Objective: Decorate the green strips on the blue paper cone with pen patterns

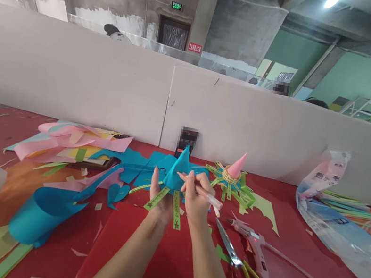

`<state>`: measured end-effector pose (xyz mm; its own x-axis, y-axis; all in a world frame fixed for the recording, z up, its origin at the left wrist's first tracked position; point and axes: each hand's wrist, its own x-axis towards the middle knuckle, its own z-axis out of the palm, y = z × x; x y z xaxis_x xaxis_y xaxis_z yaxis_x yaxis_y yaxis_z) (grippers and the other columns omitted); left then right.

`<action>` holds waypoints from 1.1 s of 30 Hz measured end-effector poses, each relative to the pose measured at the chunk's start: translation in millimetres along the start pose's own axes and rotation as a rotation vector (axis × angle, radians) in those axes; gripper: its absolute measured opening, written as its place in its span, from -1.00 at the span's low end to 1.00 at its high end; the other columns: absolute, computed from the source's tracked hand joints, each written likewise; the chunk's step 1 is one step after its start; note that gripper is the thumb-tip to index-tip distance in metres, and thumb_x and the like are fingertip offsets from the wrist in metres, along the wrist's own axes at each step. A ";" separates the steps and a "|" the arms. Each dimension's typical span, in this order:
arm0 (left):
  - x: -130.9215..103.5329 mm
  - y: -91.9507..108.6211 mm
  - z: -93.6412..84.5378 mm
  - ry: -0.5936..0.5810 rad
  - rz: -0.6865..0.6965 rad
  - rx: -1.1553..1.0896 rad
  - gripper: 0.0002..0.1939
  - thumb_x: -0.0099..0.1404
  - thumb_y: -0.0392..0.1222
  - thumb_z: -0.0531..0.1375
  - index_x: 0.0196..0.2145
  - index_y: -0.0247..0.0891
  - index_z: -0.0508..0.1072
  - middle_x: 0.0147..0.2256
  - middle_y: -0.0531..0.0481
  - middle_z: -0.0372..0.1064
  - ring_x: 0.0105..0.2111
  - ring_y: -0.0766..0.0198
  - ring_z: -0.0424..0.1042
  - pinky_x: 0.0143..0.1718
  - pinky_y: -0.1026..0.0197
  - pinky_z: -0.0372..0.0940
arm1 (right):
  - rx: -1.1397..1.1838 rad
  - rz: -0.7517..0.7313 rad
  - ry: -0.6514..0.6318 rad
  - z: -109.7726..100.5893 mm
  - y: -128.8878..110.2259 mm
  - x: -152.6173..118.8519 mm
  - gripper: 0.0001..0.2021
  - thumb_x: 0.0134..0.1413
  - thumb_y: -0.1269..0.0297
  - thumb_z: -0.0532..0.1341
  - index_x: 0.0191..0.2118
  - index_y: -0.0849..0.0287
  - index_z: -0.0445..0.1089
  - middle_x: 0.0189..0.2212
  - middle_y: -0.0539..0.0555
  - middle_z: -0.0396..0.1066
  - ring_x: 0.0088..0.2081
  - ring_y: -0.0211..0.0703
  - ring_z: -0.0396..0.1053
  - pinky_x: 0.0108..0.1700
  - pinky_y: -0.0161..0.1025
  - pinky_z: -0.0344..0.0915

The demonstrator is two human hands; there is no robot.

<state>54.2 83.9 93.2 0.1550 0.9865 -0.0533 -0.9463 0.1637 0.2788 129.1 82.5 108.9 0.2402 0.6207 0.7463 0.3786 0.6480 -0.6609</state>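
Note:
A blue paper cone (175,173) stands point-up in front of me, with green paper strips (176,211) bearing dark marks and stars fanning out below it. My left hand (159,207) supports it from beneath, the thumb raised along its left side. Pinched in my right hand (196,201) is a pen (209,197) with a pale, reddish barrel, its tip at the cone's right side. Whether the tip touches the paper I cannot tell. To the right, a similar piece with a pink cone (237,166) in a woven ring rests on the table.
Scissors (236,258) with yellow handles and a hot glue gun (257,247) lie right of my arms. Blue and pink paper scraps (73,145) cover the left, beside a curled blue sheet (41,212). A plastic bag (330,231) is at far right. A white partition (245,125) stands behind.

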 end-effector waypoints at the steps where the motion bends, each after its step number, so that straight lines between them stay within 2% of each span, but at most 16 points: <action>1: 0.1 0.0 -0.2 -0.008 0.005 0.001 -0.52 0.24 0.10 0.03 -0.10 -0.33 0.44 -0.18 -0.13 0.49 -0.07 0.01 0.40 0.00 0.05 0.24 | -0.011 -0.009 0.005 -0.5 -0.3 0.3 -0.68 0.17 0.27 0.09 -0.60 0.11 0.09 -0.76 -0.12 0.21 -0.63 -0.27 0.36 -0.47 -0.32 0.37; 6: 0.0 -0.8 -3.3 -0.038 -0.039 0.012 -0.43 0.20 0.20 0.04 -0.10 -0.36 0.44 -0.21 -0.15 0.49 -0.11 -0.03 0.43 -0.03 0.01 0.26 | -0.013 -0.009 0.022 -1.6 0.5 0.5 -0.68 0.18 0.29 0.09 -0.60 0.11 0.09 -0.75 -0.11 0.21 -0.63 -0.28 0.36 -0.46 -0.32 0.36; 9: 0.8 -1.5 -4.5 -0.040 -0.062 0.012 -0.39 0.17 0.26 0.04 -0.12 -0.36 0.45 -0.23 -0.16 0.50 -0.12 -0.06 0.43 -0.04 -0.01 0.27 | -0.036 -0.017 0.036 -0.5 2.1 -0.7 -0.69 0.17 0.29 0.10 -0.58 0.12 0.10 -0.73 -0.09 0.25 -0.63 -0.27 0.36 -0.52 -0.34 0.31; 16: 1.6 -1.3 -0.5 -0.022 -0.023 -0.008 -0.42 0.21 0.22 0.01 -0.08 -0.31 0.44 -0.18 -0.14 0.48 -0.07 -0.04 0.40 0.03 -0.01 0.20 | -0.097 -0.055 0.090 1.7 3.1 -1.5 -0.68 0.17 0.31 0.10 -0.59 0.11 0.06 -0.75 -0.09 0.22 -0.50 -0.16 0.48 -0.53 -0.37 0.30; 33: 1.7 -1.0 -2.0 -0.034 -0.024 0.002 -0.38 0.21 0.23 0.01 -0.03 -0.33 0.41 -0.22 -0.15 0.50 -0.06 -0.04 0.39 0.05 -0.01 0.18 | -0.169 -0.081 0.127 1.3 6.1 -1.5 -0.68 0.16 0.34 0.10 -0.59 0.11 0.04 -0.76 -0.09 0.19 -0.57 -0.19 0.44 -0.56 -0.37 0.28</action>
<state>54.8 85.4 90.9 0.1873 0.9819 -0.0278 -0.9415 0.1875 0.2800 130.0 86.1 103.7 0.3096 0.5019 0.8076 0.5429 0.6040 -0.5835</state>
